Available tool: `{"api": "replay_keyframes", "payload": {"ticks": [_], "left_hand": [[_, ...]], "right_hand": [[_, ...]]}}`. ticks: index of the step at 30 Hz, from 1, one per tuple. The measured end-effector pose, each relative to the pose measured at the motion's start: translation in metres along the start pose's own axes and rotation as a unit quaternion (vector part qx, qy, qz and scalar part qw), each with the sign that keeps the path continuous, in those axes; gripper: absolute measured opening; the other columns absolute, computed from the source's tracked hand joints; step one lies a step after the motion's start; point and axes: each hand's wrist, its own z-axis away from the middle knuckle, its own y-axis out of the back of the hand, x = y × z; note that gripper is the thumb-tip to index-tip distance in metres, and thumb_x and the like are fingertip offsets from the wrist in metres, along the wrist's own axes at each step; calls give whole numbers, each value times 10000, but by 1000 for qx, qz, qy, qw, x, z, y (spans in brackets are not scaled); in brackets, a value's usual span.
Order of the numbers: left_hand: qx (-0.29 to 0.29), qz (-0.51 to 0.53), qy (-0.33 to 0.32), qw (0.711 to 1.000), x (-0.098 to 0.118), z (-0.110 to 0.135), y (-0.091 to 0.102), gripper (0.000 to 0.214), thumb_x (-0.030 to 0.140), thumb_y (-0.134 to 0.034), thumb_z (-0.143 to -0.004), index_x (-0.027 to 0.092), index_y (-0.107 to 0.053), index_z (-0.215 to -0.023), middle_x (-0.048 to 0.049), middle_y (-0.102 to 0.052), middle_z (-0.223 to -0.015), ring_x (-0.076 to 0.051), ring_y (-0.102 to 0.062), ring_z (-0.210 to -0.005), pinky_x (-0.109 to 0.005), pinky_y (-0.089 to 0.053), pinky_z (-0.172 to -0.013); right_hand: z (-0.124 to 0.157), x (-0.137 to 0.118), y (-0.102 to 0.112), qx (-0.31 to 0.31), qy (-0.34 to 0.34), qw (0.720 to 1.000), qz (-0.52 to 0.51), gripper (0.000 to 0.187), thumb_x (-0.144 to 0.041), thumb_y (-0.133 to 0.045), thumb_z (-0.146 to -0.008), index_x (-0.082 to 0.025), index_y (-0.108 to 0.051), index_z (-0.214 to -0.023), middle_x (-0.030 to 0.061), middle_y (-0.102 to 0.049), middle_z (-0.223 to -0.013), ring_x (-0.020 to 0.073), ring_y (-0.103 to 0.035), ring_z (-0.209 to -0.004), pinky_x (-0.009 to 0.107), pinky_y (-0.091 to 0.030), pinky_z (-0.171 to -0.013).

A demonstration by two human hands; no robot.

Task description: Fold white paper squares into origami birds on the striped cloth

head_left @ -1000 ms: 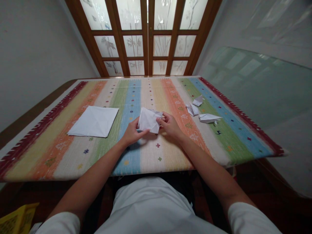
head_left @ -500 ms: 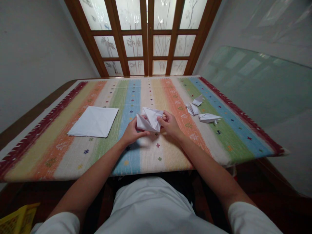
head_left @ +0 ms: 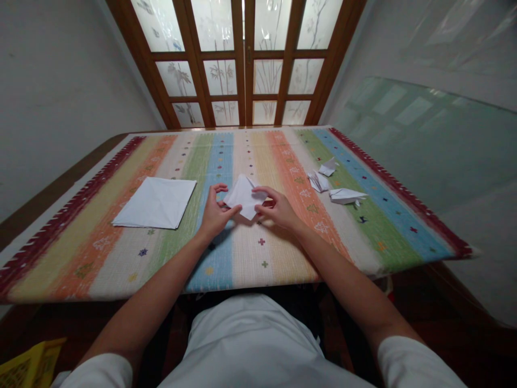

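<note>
Between my hands, low over the table, is a folded sheet of white paper (head_left: 244, 195), now roughly diamond-shaped with one corner pointing away from me. My left hand (head_left: 216, 211) has its thumb on the near left edge, its fingers curled at the left corner. On the opposite side my right hand (head_left: 278, 209) pinches the paper's right part between thumb and fingers. Part of the right corner is hidden by those fingers. A stack of white square paper (head_left: 155, 202) lies flat to the left of my left hand.
Three folded white paper figures, one of them long and pointed (head_left: 346, 195), sit on the right of the striped tablecloth (head_left: 258, 269). A yellow plastic basket (head_left: 34, 364) is on the lower left, below the table edge. Wooden glazed doors (head_left: 244, 70) stand behind the table.
The paper has gone from a partly opened, upright fold to a flatter diamond. My left hand has shifted its thumb onto the near edge, and my right fingers have moved onto the paper's right side.
</note>
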Motion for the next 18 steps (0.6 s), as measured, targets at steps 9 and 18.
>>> {"api": "replay_keyframes", "payload": {"ticks": [9, 18], "left_hand": [[-4, -16, -28, 999, 5, -1, 2, 487, 318, -859, -773, 261, -530, -1128, -135, -569, -1521, -266, -664, -1282, -390, -639, -948], [-137, -160, -81, 974, 8, -2, 15, 396, 78, -575, -714, 209, -652, -1080, -128, -653, -1416, -313, -644, -1288, -520, -538, -1103]], "right_hand": [[1, 4, 3, -29, 47, 996, 64, 474, -264, -724, -828, -273, -666, -1298, 91, -697, -1301, 199, -708, -949, 345, -633, -840], [-1, -4, 35, -95, 165, 956, 223, 329, -112, -641, -833, -258, -810, -1075, 109, -633, -1418, 305, -607, -1337, 497, -550, -1077]]}}
